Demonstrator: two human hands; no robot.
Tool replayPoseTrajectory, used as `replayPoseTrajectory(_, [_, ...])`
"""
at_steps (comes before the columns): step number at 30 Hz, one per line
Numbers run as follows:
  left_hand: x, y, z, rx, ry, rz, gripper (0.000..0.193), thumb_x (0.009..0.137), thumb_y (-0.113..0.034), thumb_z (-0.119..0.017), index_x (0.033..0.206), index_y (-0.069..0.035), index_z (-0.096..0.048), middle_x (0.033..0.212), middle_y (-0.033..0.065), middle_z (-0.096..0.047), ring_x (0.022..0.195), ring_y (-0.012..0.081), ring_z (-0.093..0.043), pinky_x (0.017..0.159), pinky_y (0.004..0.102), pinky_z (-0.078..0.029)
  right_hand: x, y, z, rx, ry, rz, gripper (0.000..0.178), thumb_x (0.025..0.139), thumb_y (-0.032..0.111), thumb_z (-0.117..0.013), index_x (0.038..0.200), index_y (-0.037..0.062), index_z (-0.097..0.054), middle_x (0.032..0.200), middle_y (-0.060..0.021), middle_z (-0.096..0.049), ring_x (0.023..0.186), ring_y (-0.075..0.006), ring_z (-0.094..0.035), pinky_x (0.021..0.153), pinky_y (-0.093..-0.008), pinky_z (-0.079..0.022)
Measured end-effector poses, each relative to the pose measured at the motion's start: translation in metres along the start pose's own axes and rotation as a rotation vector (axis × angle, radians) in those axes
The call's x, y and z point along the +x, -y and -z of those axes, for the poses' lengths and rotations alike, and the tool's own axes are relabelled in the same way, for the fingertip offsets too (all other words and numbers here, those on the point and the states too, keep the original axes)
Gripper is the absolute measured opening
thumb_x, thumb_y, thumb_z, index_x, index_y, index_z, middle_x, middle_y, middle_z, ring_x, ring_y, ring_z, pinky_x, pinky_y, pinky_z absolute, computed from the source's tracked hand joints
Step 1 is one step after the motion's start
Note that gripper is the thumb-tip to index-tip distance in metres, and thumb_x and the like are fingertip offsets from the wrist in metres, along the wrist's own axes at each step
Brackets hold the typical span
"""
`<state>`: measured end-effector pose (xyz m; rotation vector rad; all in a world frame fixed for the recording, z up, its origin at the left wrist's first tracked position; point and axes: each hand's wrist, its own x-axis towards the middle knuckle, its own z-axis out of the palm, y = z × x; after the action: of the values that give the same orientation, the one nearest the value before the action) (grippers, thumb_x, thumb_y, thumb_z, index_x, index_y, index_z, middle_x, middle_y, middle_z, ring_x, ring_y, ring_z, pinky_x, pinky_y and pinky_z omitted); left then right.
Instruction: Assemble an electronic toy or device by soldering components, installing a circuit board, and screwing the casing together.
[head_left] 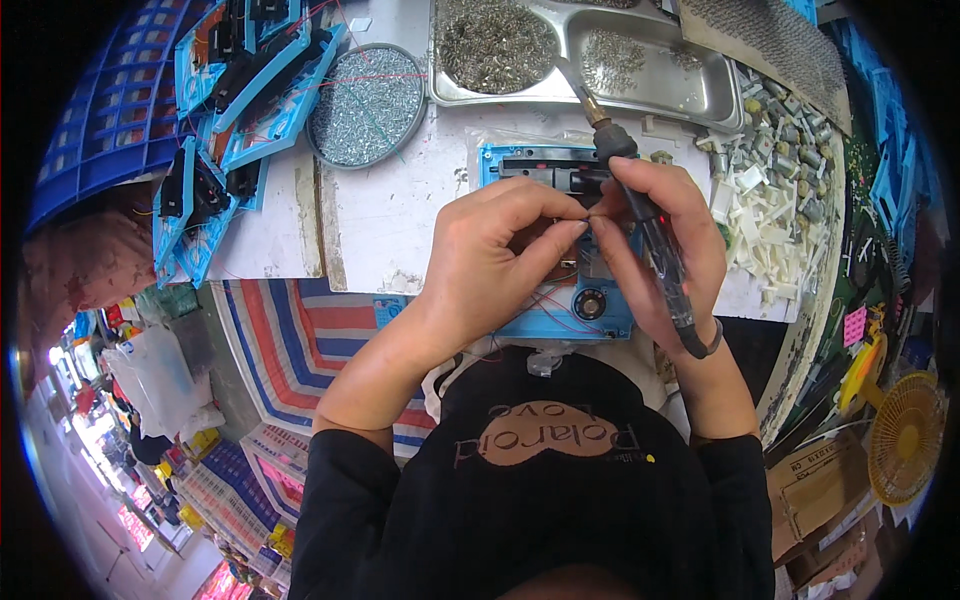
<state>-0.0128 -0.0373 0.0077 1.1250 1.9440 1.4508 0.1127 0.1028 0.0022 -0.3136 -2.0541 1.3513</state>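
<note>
My right hand (665, 215) is closed around a soldering iron (652, 225), with its dark, partly see-through handle slanting across the palm and its metal tip pointing up and away. My left hand (495, 245) pinches thumb and forefinger together, meeting the right fingertips; whatever small thing is between them is hidden. Below both hands lies a blue plastic housing (520, 325) on the white table. It carries black parts along its far side, a round black piece (589, 303) near its front right, and thin red wires. The hands cover its middle.
Several blue housings (262, 90) with black parts are piled at the left, beside a round dish (311, 135) of small screws. A metal tray (705, 95) of small metal pieces stands at the back. White plastic parts and small motors (780, 200) heap up at the right, near a yellow fan (905, 435).
</note>
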Motion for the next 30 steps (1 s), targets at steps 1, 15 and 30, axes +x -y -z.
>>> replayPoseTrajectory(1, [0.0,-0.002,0.001,0.03,0.008,-0.009,0.013,0.087,-0.001,-0.077,0.099,-0.001,-0.073,0.087,0.0099,-0.071,0.07,0.0192,-0.069,0.061,0.0301,-0.053,0.001,-0.001,0.0,-0.003,0.003,0.012,0.05,0.079,-0.014,-0.073,0.126,0.0031,-0.066,0.103,-0.0132,-0.066,0.086,-0.0227,-0.068,0.077,-0.0316,-0.055])
replayPoseTrajectory(15, [0.002,0.019,-0.009,0.328,-0.169,-0.25,0.018,0.073,-0.005,-0.08,0.085,-0.005,-0.067,0.099,0.009,-0.061,0.09,0.0295,-0.061,0.078,0.0396,-0.048,-0.038,0.014,0.074,-0.055,-0.049,0.021,0.035,0.082,0.001,-0.081,0.112,0.0017,-0.063,0.086,-0.0091,-0.063,0.072,-0.0171,-0.058,0.063,-0.0289,-0.044])
replayPoseTrajectory(30, [0.001,0.019,-0.006,0.345,-0.137,-0.195,0.011,0.081,0.001,-0.076,0.088,0.001,-0.068,0.11,0.0119,-0.059,0.087,0.0188,-0.063,0.069,0.0277,-0.054,-0.028,0.009,0.06,-0.135,0.202,0.177,0.032,0.079,0.002,-0.081,0.107,0.0005,-0.065,0.073,-0.0089,-0.066,0.056,-0.0205,-0.056,0.052,-0.0303,-0.043])
